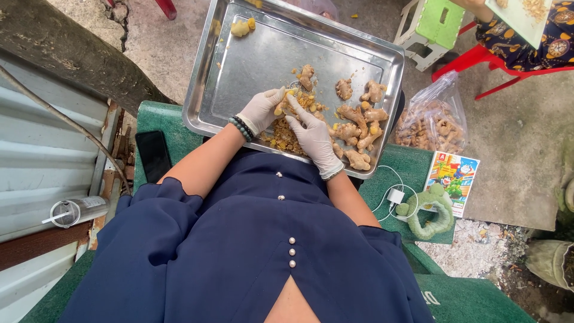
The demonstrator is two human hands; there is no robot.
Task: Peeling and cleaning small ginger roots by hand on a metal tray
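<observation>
tray: steel tray [251, 60] on the lap, bare at its far left.
ginger heap: unpeeled ginger roots [359, 128] just right of both hands.
left hand: left hand [261, 110] grips a ginger piece [291, 99], long axis left-right.
right hand: right hand [314, 139] pinches the piece's right end; equally near.
peelings: peelings [281, 136] beneath the hands.

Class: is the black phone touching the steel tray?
Apart. The head view shows a strip of green cloth between the phone and the tray.

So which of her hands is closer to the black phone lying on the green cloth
The left hand. It works over the metal tray on the phone's side, up and to the right of it. The right hand is farther right, beyond the peel pile.
</observation>
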